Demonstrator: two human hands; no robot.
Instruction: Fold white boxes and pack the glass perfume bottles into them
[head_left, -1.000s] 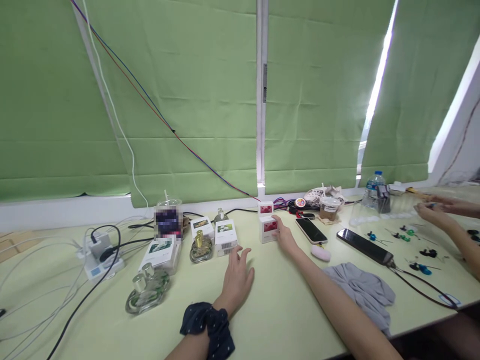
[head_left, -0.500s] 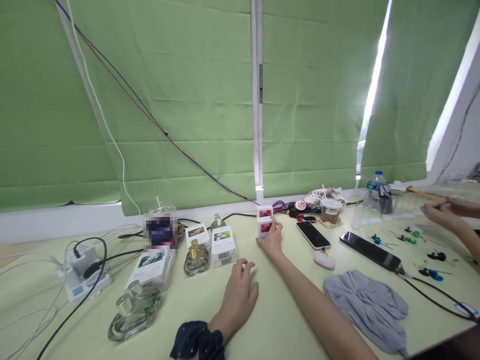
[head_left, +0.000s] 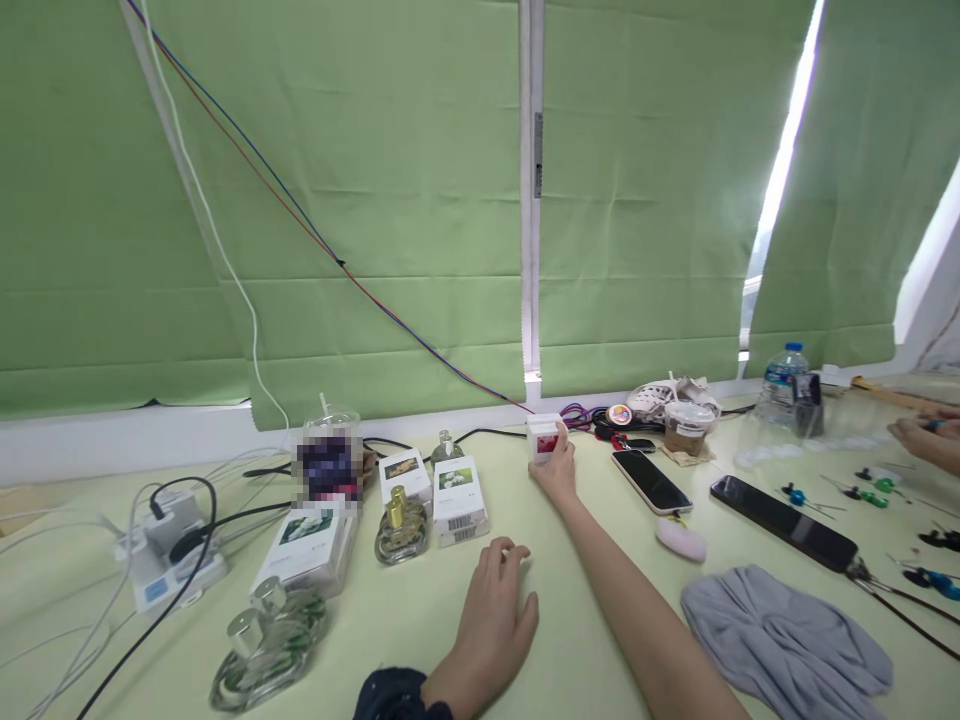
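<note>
At the back middle of the table, my right hand (head_left: 556,472) is closed round a small white box (head_left: 536,436) with a red picture on its side. Thumb and fingers press on opposite sides of this box and partly cover it. My left hand (head_left: 496,620) hovers over or rests on the table nearer to me, fingers apart and holding nothing. To its left lies a white perfume box (head_left: 460,500) with a white-flower picture and a barcode. Beside that are a second white box (head_left: 405,477) and a glass perfume bottle (head_left: 403,530) with a gold cap.
Front left hold clear bottles (head_left: 270,645), a larger white box (head_left: 307,548) and a power strip (head_left: 172,580). Rightward lie a phone (head_left: 651,482), a larger black phone (head_left: 784,522), a grey cloth (head_left: 784,635) and a lidded cup (head_left: 686,428). Another person's hand (head_left: 924,438) shows at far right.
Two red-picture panels showed one above the other at my right hand; now only one shows, under a white top. My left hand stays much the same. The view has shifted slightly.
</note>
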